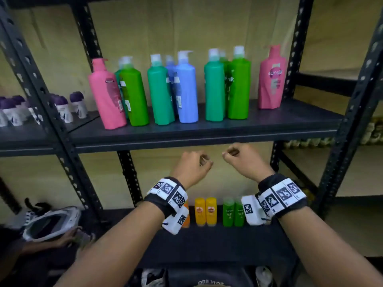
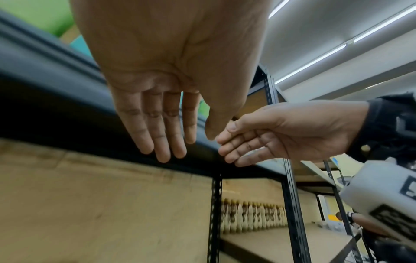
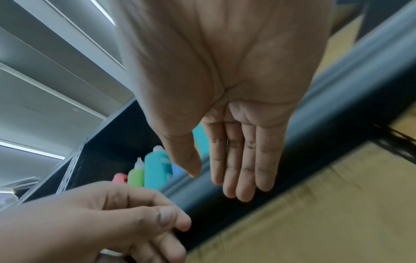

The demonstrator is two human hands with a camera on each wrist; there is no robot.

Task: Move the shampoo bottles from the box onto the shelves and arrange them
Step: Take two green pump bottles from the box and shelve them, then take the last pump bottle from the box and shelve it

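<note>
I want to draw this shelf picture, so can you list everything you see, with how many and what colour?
Tall pink pump bottles: two, pink, one at each end of the middle shelf row.
Tall green bottles: about six, light and dark green, middle shelf, some hidden behind others.
Tall blue bottles: two, blue, middle of that row.
Small yellow bottles: two, yellow, lower shelf.
Small green bottles: two, green, beside the yellow ones.
Small orange bottle: one, mostly hidden behind the left wrist.
Purple-capped white bottles: several, left shelf.
Black metal shelf rack: one.
Left hand: empty.
Right hand: empty.
</note>
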